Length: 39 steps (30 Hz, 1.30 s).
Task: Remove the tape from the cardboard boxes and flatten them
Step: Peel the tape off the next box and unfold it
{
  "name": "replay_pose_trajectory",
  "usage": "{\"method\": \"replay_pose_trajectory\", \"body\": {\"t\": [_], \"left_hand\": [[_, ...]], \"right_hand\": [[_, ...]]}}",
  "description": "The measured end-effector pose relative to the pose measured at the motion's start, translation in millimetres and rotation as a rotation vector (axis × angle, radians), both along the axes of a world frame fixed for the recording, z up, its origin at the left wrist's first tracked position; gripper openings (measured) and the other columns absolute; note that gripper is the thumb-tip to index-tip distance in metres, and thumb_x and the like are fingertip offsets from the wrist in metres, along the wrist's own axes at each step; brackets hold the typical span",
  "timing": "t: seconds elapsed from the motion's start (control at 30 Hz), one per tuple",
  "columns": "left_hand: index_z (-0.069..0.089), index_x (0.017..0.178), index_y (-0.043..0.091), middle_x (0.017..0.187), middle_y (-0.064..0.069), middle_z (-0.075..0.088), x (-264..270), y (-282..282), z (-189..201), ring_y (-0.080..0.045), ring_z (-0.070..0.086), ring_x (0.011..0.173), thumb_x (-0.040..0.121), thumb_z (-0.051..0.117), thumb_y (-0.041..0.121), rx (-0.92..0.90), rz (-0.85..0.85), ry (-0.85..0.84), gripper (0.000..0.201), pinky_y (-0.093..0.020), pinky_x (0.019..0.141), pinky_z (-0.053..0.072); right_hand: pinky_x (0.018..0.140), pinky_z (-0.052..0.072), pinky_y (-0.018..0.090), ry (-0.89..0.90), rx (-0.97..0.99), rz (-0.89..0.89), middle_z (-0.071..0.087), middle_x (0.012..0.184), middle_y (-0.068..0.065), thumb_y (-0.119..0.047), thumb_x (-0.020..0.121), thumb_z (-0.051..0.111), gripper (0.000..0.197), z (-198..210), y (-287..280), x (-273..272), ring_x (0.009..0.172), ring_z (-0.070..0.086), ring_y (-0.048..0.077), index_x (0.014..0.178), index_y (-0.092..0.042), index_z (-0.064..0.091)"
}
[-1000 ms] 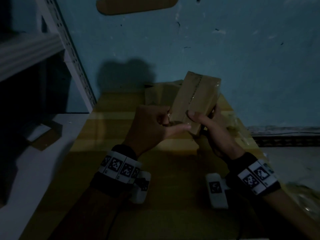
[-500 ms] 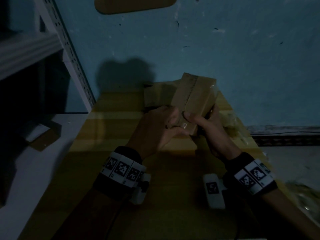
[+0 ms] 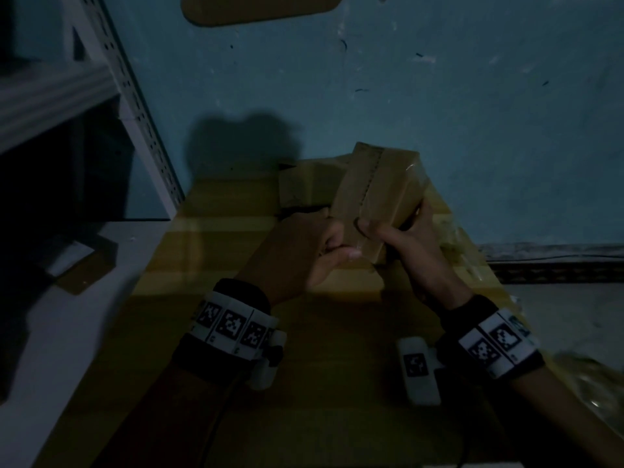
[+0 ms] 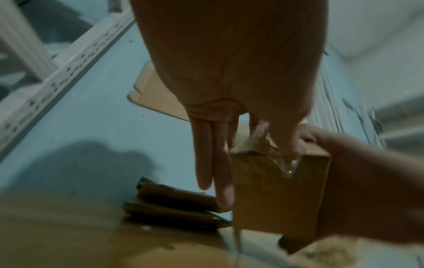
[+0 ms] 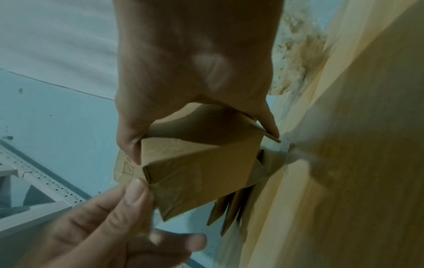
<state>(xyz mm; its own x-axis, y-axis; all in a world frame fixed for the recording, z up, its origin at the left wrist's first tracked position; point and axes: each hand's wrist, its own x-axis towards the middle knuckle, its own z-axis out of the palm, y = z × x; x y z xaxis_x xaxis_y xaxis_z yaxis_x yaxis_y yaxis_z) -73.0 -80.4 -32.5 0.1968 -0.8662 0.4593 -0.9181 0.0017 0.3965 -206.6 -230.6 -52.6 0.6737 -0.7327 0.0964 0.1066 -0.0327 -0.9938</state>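
The right hand (image 3: 410, 244) grips a small cardboard box (image 3: 378, 187) tilted above the table (image 3: 216, 258); the left hand (image 3: 304, 251) pinches clear tape (image 4: 288, 166) at its near end, two fingers (image 4: 215, 159) extended straight.

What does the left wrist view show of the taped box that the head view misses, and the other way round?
Only the left wrist view shows the clear tape lifted off the box's near corner, pinched by the left hand, with two fingers straight beside the box. Only the head view shows both wrists, the box's long top seam, and the table under the hands. Both show the cardboard box gripped by the right hand, flattened cardboard behind it, the blue wall and the shelf upright.
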Motion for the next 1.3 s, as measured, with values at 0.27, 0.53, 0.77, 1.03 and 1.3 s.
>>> {"method": "replay_pose_trajectory", "body": {"t": [0.27, 0.53, 0.77, 1.03, 1.3], "left_hand": [[0.037, 0.065, 0.022, 0.062, 0.01, 0.036, -17, 1, 9, -0.005, 0.029, 0.054, 0.07, 0.07, 0.066, 0.072, 0.095, -0.037, 0.055, -0.024, 0.051, 0.022], [0.071, 0.072, 0.014, 0.088, 0.002, 0.043, -11, -2, -2, 0.0, 0.04, 0.066, 0.088, 0.06, 0.05, 0.148, 0.059, -0.007, 0.041, -0.015, 0.054, 0.026], [0.057, 0.062, 0.024, 0.106, -0.005, 0.048, -9, -1, -3, -0.001, 0.047, 0.068, 0.094, 0.054, 0.046, 0.099, 0.023, 0.059, 0.039, -0.008, 0.061, 0.034], [0.065, 0.099, -0.009, 0.073, -0.005, 0.058, -9, -1, -9, -0.011, 0.055, 0.064, 0.097, 0.059, 0.033, -0.007, -0.01, 0.251, 0.042, -0.025, 0.062, 0.043], [0.06, 0.057, 0.001, 0.055, -0.01, 0.059, 1, 0, 2, -0.023, 0.059, 0.052, 0.101, 0.055, 0.021, -0.331, 0.014, 0.288, 0.049, -0.042, 0.058, 0.048]], "right_hand": [[0.086, 0.061, 0.032, -0.019, -0.036, -0.024, 0.053, 0.141, -0.008, -0.043, 0.056, 0.096, 0.123, -1, 0, 4, 0.123, 0.06, 0.011, 0.153, -0.031, 0.02], [0.081, 0.062, 0.029, -0.028, -0.058, -0.025, 0.054, 0.138, -0.006, -0.036, 0.062, 0.095, 0.12, -2, 1, 4, 0.122, 0.06, 0.012, 0.153, -0.027, 0.018], [0.093, 0.059, 0.049, 0.004, -0.031, -0.012, 0.053, 0.142, -0.004, -0.053, 0.056, 0.093, 0.121, -4, 0, 3, 0.125, 0.06, 0.019, 0.15, -0.031, 0.02], [0.083, 0.063, 0.039, 0.003, -0.026, -0.003, 0.053, 0.14, -0.004, -0.046, 0.056, 0.091, 0.119, -4, -1, 2, 0.121, 0.061, 0.017, 0.15, -0.027, 0.021], [0.084, 0.06, 0.044, -0.046, 0.094, 0.105, 0.061, 0.139, 0.005, -0.042, 0.061, 0.091, 0.112, 2, -23, -7, 0.117, 0.068, 0.026, 0.153, -0.021, 0.032]]}}
